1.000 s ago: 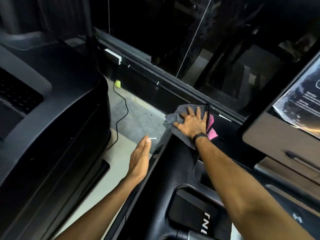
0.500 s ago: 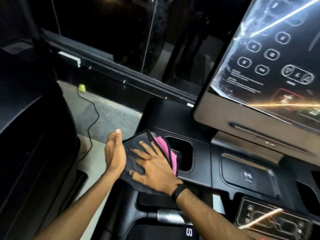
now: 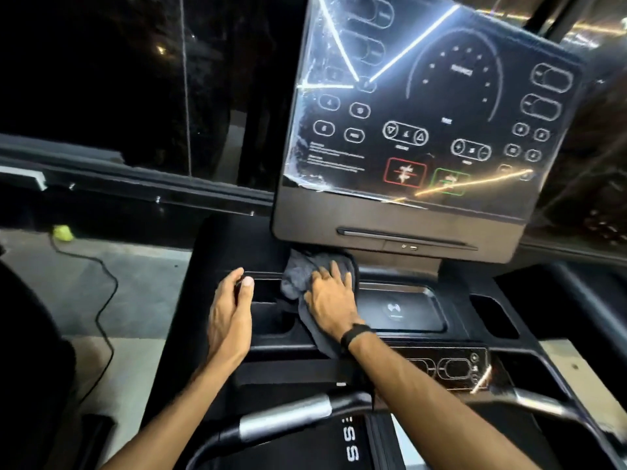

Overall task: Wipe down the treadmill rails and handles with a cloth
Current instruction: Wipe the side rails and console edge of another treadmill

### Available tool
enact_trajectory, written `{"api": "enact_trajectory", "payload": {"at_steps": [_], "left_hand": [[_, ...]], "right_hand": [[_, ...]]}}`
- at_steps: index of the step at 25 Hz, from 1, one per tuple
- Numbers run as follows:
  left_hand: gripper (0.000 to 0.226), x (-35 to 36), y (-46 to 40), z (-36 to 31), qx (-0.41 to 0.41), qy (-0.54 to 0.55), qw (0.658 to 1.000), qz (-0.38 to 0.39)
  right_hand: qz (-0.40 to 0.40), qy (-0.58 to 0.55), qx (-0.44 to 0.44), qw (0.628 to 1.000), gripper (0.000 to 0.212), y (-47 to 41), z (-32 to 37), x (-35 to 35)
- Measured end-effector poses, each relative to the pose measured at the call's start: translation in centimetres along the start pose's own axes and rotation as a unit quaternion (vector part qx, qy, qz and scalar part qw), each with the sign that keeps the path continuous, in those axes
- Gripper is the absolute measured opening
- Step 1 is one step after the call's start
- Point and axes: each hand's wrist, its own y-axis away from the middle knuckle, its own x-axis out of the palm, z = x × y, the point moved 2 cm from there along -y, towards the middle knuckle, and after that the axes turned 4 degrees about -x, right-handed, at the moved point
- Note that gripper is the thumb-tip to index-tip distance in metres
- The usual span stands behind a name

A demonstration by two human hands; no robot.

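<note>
Head view of a treadmill console [image 3: 400,228]. The right hand [image 3: 330,301] lies flat, fingers straight and spread, pressing a soft, crumpled dark grey cloth [image 3: 300,273] onto the matte black plastic deck just below the display's lower edge; nothing is curled into the palm. The cloth bunches toward 11 o'clock of the hand and trails under the wrist toward 6 o'clock, where its end is hidden by the forearm. A black band [image 3: 354,334] circles that wrist. The left hand [image 3: 230,317], at 9 o'clock of the cloth and apart from it, is relaxed with fingers gently bent over the rim of a rectangular recessed pocket [image 3: 271,308]; it holds nothing, and whether its fingertips touch the plastic cannot be told. At 3 o'clock of the right hand sits a smooth tray [image 3: 407,308] with rounded corners and a circular emblem. The glossy display panel [image 3: 431,106] carries outlined oval buttons, blurred and crossed by bright reflections, so its lettering is unreadable. At 6 o'clock, a curved handle with a brushed metallic sleeve [image 3: 288,417] is partly covered by both forearms. A thin black cable [image 3: 105,290] snakes across the grey floor at 9 o'clock.
</note>
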Motion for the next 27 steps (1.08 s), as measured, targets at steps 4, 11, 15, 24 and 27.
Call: {"api": "enact_trajectory", "payload": {"at_steps": [4, 11, 15, 24, 27], "left_hand": [[0.08, 2.7, 1.5, -1.2, 0.02, -0.028, 0.999, 0.04], [0.082, 5.2, 3.6, -1.6, 0.011, -0.055, 0.994, 0.09], [0.082, 7.9, 4.1, -1.6, 0.01, -0.071, 0.991, 0.109], [0.08, 13.8, 3.3, -2.0, 0.122, -0.195, 0.973, 0.027], [0.076, 14.8, 1.6, -1.0, 0.204, -0.327, 0.922, 0.018]], "right_hand": [[0.041, -0.04, 0.095, 0.994, 0.038, 2.8, -5.2, -0.5], [0.126, -0.096, 0.109, 0.981, 0.053, 3.8, -10.6, -0.6], [0.147, -0.152, -0.048, 0.976, 0.068, 3.9, -9.7, -1.2], [0.064, -0.035, -0.209, 0.975, 0.072, -2.0, -11.6, 0.6], [0.038, -0.024, -0.235, 0.971, 0.068, -1.5, -17.5, 0.4]]}}
